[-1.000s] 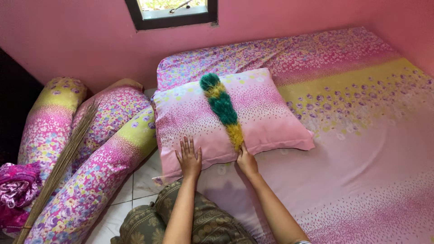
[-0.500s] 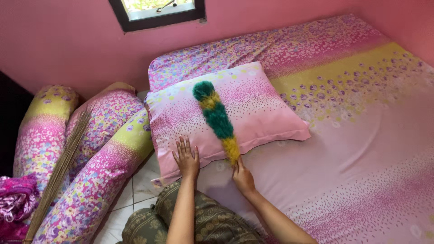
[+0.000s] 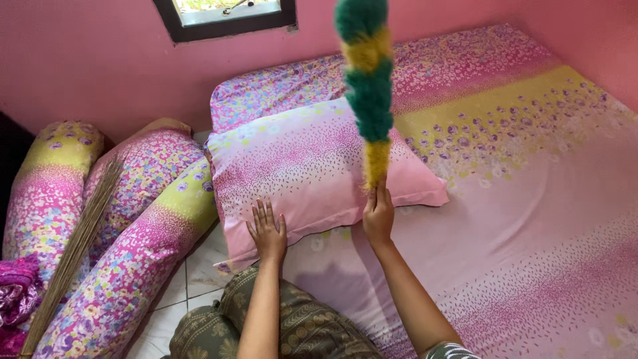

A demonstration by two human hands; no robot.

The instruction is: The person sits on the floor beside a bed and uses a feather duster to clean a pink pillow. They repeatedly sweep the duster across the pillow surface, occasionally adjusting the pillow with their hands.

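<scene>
My right hand (image 3: 377,216) clamps the light, fluffy duster (image 3: 367,86) at its base (best grip); left hand (image 3: 268,233) lies splayed on the soft pillow (image 3: 299,166).

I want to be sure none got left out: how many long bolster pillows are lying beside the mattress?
3. One bolster lies farthest left, one in the middle by the wall, and one nearest the mattress. They lie side by side; more may be hidden beyond the picture's left edge.

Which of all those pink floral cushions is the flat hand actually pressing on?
The flat rectangular pillow on the mattress; the left hand lies on its near edge. The long round bolsters lie apart on the floor, untouched.
</scene>
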